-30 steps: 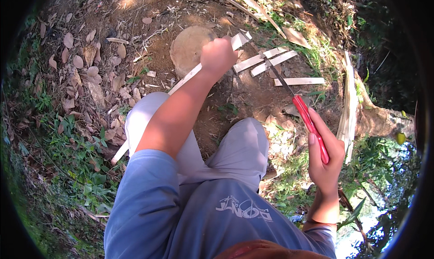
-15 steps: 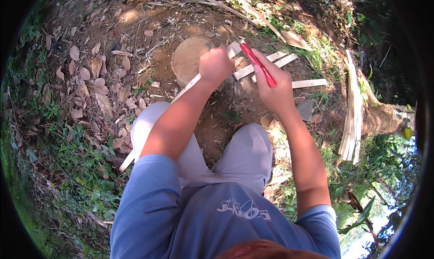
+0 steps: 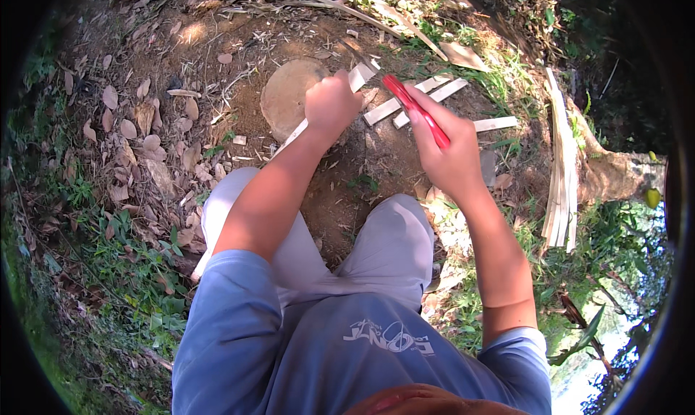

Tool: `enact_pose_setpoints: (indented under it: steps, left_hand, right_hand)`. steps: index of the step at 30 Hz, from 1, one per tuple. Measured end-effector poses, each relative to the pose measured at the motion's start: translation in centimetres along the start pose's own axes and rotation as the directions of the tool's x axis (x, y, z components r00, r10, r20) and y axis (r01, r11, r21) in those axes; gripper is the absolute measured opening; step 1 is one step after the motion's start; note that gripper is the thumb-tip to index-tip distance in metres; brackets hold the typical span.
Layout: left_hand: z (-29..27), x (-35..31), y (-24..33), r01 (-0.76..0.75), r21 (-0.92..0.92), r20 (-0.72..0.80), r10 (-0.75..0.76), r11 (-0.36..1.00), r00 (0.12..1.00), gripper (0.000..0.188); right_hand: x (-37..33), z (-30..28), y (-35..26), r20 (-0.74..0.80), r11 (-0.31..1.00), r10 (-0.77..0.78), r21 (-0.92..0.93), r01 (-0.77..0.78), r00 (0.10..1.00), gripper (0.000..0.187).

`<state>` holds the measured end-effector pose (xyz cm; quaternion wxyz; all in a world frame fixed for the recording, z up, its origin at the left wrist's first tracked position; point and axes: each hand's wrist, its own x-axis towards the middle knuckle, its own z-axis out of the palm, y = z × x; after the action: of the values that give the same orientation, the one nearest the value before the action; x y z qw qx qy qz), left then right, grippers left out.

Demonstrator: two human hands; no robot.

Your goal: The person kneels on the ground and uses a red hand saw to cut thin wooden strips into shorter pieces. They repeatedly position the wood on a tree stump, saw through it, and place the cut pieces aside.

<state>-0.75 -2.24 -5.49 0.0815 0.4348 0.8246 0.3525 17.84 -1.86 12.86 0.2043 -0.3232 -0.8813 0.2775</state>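
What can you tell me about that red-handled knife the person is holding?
The knife has a long, slim red handle, plastic by the look of it, and a dark blade that is mostly lost in shadow near the left hand. The right hand grips the handle's lower end, so the knife slants up and to the left. Its blade end reaches the pale wooden strip that the left hand holds over the round stump. Whether the edge touches the strip cannot be told.

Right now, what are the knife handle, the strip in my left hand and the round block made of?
Knife handle: glossy red, probably plastic. Strip: pale, flat, split wood or bamboo, raw and matte. Round block: sawn wood, going by its tan, flat, dull top.
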Motion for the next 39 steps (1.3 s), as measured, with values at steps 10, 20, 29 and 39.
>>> enact_pose_setpoints:
  steps: [10, 20, 29, 39]
  left_hand:
    - [0.2, 0.2, -1.0, 0.019, 0.042, -0.022, -0.018, 0.999, 1.0, 0.033]
    - [0.3, 0.0, -0.9, 0.011, 0.039, -0.006, -0.011, 0.999, 1.0, 0.035]
    - [0.7, 0.0, -0.8, -0.006, 0.003, -0.026, 0.006, 1.0, 1.0, 0.033]
    - [-0.1, 0.1, -0.7, 0.016, -0.045, 0.041, -0.015, 0.999, 0.999, 0.034]
  right_hand:
    - [-6.3, -5.3, -0.5, 0.07, 0.996, 0.086, -0.032, -0.083, 0.994, 0.044]
    - [-4.5, -4.9, -1.4, 0.079, 0.999, -0.016, -0.049, 0.02, 0.997, 0.04]
    - [4.0, 4.7, 4.2, -0.01, 0.994, -0.072, 0.079, 0.072, 0.997, 0.04]
    - [-11.1, -9.5, -5.7, 0.106, 0.975, 0.122, -0.199, -0.099, 0.987, 0.043]
